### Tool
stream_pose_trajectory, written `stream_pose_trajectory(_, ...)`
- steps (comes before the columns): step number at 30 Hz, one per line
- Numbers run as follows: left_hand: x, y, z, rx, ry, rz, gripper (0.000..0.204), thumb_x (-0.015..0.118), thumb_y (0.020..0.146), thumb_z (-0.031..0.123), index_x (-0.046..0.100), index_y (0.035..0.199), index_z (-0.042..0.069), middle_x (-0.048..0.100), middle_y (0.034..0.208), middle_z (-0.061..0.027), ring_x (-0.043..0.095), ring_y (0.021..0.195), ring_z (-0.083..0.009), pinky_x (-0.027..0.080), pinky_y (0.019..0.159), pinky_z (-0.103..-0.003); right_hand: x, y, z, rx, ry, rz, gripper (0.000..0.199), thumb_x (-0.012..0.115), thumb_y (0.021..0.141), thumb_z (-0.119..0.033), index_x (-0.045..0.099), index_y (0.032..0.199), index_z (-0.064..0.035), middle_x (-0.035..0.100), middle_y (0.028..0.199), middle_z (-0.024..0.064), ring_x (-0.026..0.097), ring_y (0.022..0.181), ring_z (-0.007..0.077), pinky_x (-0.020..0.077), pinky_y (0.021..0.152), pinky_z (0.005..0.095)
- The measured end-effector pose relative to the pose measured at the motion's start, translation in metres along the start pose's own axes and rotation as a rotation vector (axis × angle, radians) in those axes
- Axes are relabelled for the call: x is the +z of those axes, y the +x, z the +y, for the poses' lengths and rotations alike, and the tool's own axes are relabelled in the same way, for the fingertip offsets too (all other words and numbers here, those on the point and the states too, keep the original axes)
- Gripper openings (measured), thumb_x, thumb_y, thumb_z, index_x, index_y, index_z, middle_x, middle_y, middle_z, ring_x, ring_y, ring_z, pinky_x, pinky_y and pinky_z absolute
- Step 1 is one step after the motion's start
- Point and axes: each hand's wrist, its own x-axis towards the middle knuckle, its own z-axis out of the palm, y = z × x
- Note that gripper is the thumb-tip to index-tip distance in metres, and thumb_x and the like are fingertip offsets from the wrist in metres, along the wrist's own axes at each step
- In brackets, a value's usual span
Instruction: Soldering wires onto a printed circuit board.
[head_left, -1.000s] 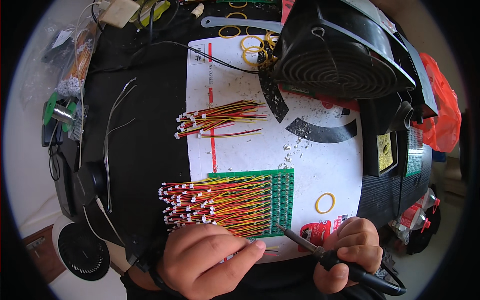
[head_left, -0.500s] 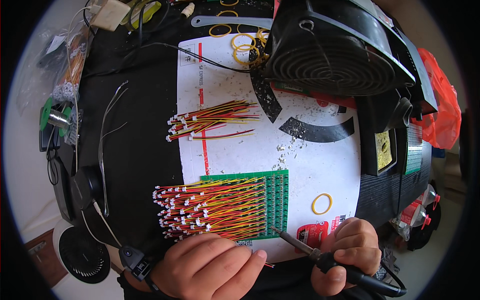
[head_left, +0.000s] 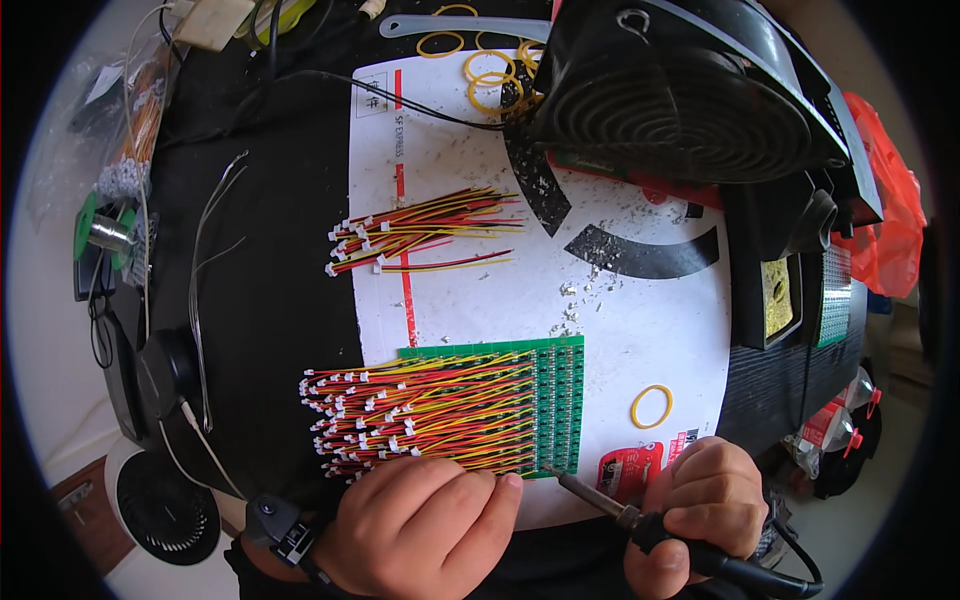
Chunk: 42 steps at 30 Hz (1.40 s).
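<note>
A green circuit board panel [head_left: 560, 400] lies on white card, with rows of red, yellow and black wire leads [head_left: 450, 400] ending in small white connectors to the left. At its near edge my left hand [head_left: 430, 520] is closed in a pinch. The thin wire lead seen in it a moment earlier is now mostly hidden, its end beside the board. My right hand [head_left: 705, 510] grips the black handle of a soldering iron [head_left: 610, 505]. The iron's tip is at the board's near right corner, just right of my left fingertips.
Loose wire leads [head_left: 420, 230] lie farther back on the card. A black fan [head_left: 680, 110] stands at the back right, beside a yellow sponge [head_left: 777, 297] in a holder. Rubber bands [head_left: 490, 90], a solder spool [head_left: 108, 235] and thin solder strands [head_left: 200, 290] lie about.
My left hand has moved slightly up toward the board, bringing the wire end to its near edge. The iron's tip stays near the same corner. The view has shifted a little.
</note>
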Motion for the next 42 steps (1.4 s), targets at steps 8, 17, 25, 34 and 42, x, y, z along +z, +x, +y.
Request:
stream_pose_trajectory(8,0.0,-0.001,0.0,-0.003,0.011,-0.036,0.016,0.076,0.072,0.0,0.076,0.088,-0.001,0.066,0.079,-0.0074,0.062,0.065,-0.0206,0.051,0.053,-0.029,-0.001,0.002,-0.002,0.012,-0.003,-0.062,0.019,0.073,0.081,-0.009,0.059,0.083,0.0034,0.055,0.061,0.0084,0.051,0.049,0.0185,0.0419,0.046,0.0308)
stream_pose_trajectory(17,-0.001,-0.001,-0.001,-0.002,-0.006,-0.034,0.017,0.077,0.071,0.002,0.076,0.087,0.0,0.066,0.079,-0.0076,0.063,0.065,-0.0197,0.05,0.053,-0.029,-0.001,0.001,-0.003,0.023,-0.002,-0.054,0.019,0.073,0.08,-0.01,0.059,0.084,0.003,0.055,0.062,0.0085,0.051,0.051,0.0186,0.043,0.047,0.0309)
stream_pose_trajectory(25,0.0,-0.001,-0.002,-0.042,-0.044,0.0,0.023,0.073,0.066,0.001,0.075,0.089,0.001,0.066,0.08,-0.007,0.062,0.065,-0.0207,0.051,0.056,-0.03,0.014,-0.017,0.004,0.028,-0.147,0.226,0.033,0.075,0.081,-0.03,0.053,0.073,-0.0085,0.043,0.053,-0.0018,0.038,0.047,0.0102,0.0269,0.044,0.0262)
stream_pose_trajectory(34,0.003,-0.002,-0.002,-0.036,-0.043,0.007,0.022,0.072,0.067,-0.001,0.075,0.09,0.0,0.065,0.079,-0.007,0.061,0.063,-0.0209,0.05,0.054,-0.03,-0.001,0.001,-0.003,0.04,-0.013,-0.067,0.018,0.073,0.081,-0.01,0.06,0.085,0.0025,0.055,0.063,0.0083,0.051,0.051,0.0183,0.0426,0.047,0.0307)
stream_pose_trajectory(42,0.001,0.0,-0.002,-0.034,-0.036,-0.004,0.022,0.072,0.067,-0.001,0.075,0.09,-0.002,0.065,0.078,-0.0071,0.061,0.063,-0.0209,0.05,0.054,-0.03,0.001,0.003,-0.001,0.028,-0.01,-0.072,0.019,0.073,0.083,-0.01,0.059,0.084,0.0023,0.055,0.062,0.0078,0.051,0.051,0.0177,0.0427,0.047,0.0303)
